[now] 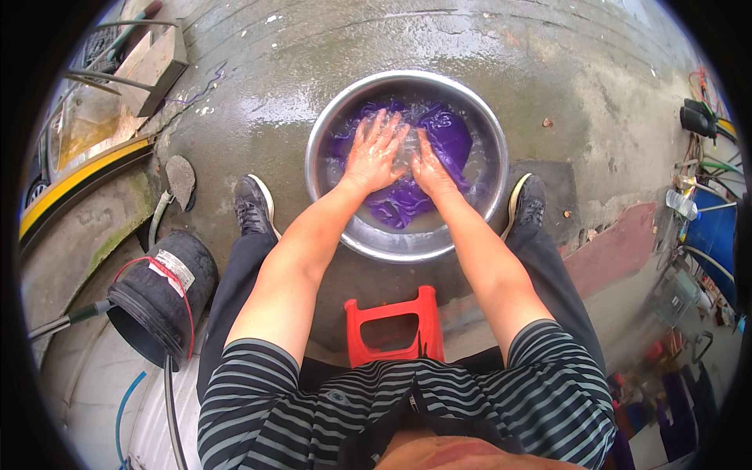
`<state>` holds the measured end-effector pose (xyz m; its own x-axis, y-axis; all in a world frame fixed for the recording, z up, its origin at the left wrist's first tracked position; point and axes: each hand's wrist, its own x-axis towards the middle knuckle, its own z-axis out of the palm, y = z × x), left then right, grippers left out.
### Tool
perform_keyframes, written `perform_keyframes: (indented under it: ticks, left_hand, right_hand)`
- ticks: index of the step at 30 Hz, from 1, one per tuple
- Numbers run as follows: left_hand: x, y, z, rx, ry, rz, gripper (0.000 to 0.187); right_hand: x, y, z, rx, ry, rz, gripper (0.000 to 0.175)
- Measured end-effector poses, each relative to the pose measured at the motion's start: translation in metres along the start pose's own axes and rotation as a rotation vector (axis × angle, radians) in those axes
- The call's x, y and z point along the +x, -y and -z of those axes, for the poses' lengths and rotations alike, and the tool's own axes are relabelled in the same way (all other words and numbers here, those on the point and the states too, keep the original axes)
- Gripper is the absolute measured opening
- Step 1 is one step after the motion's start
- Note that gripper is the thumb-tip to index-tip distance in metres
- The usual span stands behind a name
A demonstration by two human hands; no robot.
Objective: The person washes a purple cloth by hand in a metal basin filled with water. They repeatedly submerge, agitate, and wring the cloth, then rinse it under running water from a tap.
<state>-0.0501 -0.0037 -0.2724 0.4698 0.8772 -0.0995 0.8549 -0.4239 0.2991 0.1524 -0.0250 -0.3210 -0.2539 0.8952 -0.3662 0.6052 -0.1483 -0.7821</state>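
Note:
A round metal basin holds water and a wet purple cloth. My left hand is palm down over the cloth's left part, fingers spread and wet, gripping nothing. Beside it, my right hand is turned on edge against a raised fold of the cloth. That fold hides some of its fingers, so whether they grip the fabric cannot be told. Splashing water blurs the gap between the hands. More of the purple fabric lies bunched below them, partly under water.
The basin stands on wet concrete between my shoes. A red plastic stool is close in front of my body. To the left, a black bucket lies tipped near a yellow-striped edge. A blue barrel stands far right.

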Motion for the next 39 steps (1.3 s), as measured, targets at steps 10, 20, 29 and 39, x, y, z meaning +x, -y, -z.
perform_keyframes:
  ticks: [10,20,29,39]
  left_hand:
    - [0.015,0.002,0.010,0.121,0.410,0.051,0.103]
    - [-0.062,0.000,0.069,0.311,0.691,0.082,0.097]
    - [-0.085,-0.042,0.133,0.047,0.651,0.330,0.040]
    - [-0.072,-0.108,0.262,-0.442,0.097,0.137,0.075]
  right_hand:
    - [0.003,-0.021,0.015,-0.143,0.186,-0.044,0.074]
    - [-0.056,0.072,0.112,-0.956,0.576,-0.004,0.091]
    - [-0.070,0.133,0.112,-1.367,0.564,0.346,0.025]
    - [-0.126,0.361,0.203,-0.880,0.139,0.464,0.022]
